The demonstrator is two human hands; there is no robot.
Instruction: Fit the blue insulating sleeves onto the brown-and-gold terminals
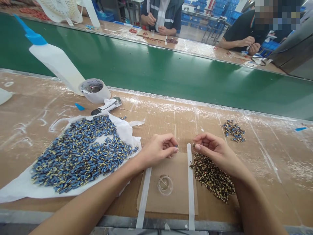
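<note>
We worked at a wide counter (156, 119) with a green strip (156, 68) beyond it. On the left, a white sheet (14, 192) carried a blue heap (80, 147); we judged its small pieces light, fairly stiff and easily scattered, best nipped singly by the middle. A bottle (56, 63) stood behind, out of the way. Before us lay a cardboard mat (176, 202), and beside it a dark heap (212, 178), its pieces probably just as light. Our left hand (161, 148) hung near the mat's far edge; our right hand (212, 147) hid part of the dark heap. A tape roll (100, 94) sat beside the bottle, and a small cluster (234, 130) lay farther right. Between our forearms, a clear cup (168, 190) holding a thin stick risked a knock. Smallest came what our fingertips pinched: a blue piece (176, 146) in the left, a dark piece (194, 145) in the right.
</note>
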